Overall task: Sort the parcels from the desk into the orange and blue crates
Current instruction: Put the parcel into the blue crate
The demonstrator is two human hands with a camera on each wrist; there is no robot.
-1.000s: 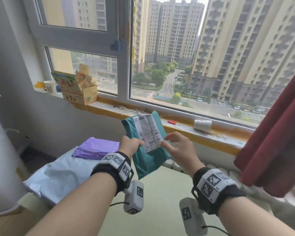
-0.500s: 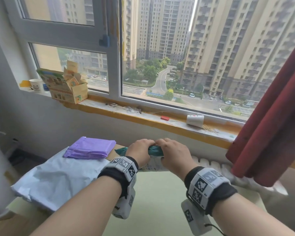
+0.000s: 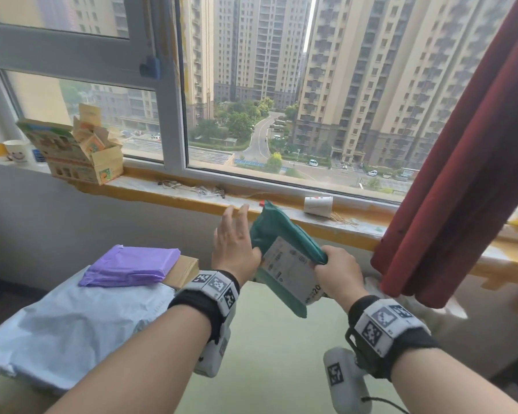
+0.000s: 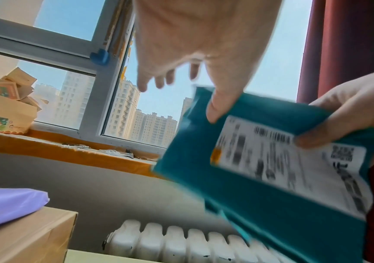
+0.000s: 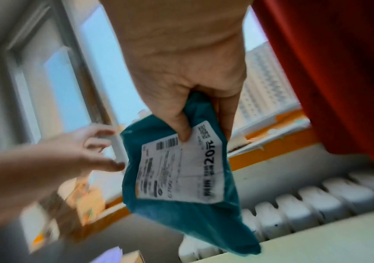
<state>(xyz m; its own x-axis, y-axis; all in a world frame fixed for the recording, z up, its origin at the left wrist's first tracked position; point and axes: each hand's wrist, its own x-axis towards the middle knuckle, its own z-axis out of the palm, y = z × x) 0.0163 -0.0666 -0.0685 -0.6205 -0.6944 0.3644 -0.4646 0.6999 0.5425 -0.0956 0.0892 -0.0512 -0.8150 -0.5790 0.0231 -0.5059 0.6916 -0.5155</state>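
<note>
Head view: green parcel [image 3: 284, 264] lifted off desk [image 3: 269, 339] since half second ago, label up; right hand [image 3: 337, 271] pinches its edge; left hand [image 3: 235, 245] let go, fingers spread, thumb at parcel edge; label text blurred; purple parcel [image 3: 129, 265] unmoved; crates out of frame.

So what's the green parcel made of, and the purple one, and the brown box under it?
The crumpled teal-green parcel looks like thin soft plastic film: it creases where the right hand holds it. Its white label seems matte paper. The flat purple parcel looks like similar wrinkly, slightly shiny plastic. The brown box appears to be plain cardboard, probably taped.
</note>
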